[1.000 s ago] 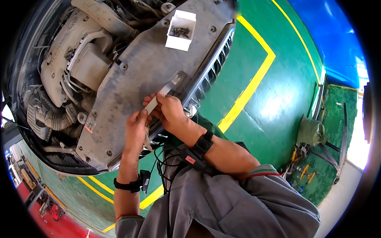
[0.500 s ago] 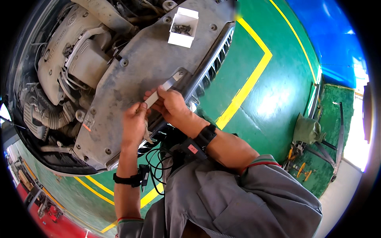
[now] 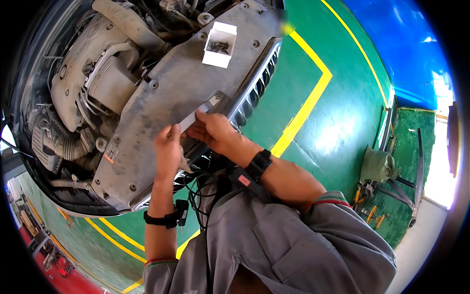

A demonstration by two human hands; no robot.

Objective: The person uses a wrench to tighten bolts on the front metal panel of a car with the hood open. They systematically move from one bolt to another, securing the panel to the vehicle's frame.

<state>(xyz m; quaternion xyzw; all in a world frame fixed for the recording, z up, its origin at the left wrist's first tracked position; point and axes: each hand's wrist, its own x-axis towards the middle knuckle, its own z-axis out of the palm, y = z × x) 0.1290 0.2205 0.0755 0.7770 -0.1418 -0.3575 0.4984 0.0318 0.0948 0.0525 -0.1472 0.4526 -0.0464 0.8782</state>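
Observation:
A flat, pale metal strip (image 3: pixel 190 120) slants above the grey-brown front cover of the engine bay, its far end over a recess in the cover. My left hand (image 3: pixel 168 147) pinches its near end between thumb and fingers. Something tan and cloth-like (image 3: pixel 185 162) shows beneath that hand, partly hidden. My right hand (image 3: pixel 218 131) is closed on the strip's edge farther along, thumb on top and fingers curled under. On the cover (image 3: pixel 171 93) beyond my hands stands an open white box (image 3: pixel 219 58) with several small dark metal pieces in it.
The car's engine (image 3: pixel 105 78) with hoses lies to the left. The slatted front grille (image 3: pixel 252 95) runs along the cover's right edge. Black cables (image 3: pixel 199 193) hang between my forearms. Green floor with yellow lines (image 3: pixel 306 110) lies to the right, with a covered stand (image 3: pixel 379 164) farther off.
The view has shifted slightly, so the box and cover sit a little lower and to the left. Both hands stay on the strip; my right fingers have shifted a little on it.

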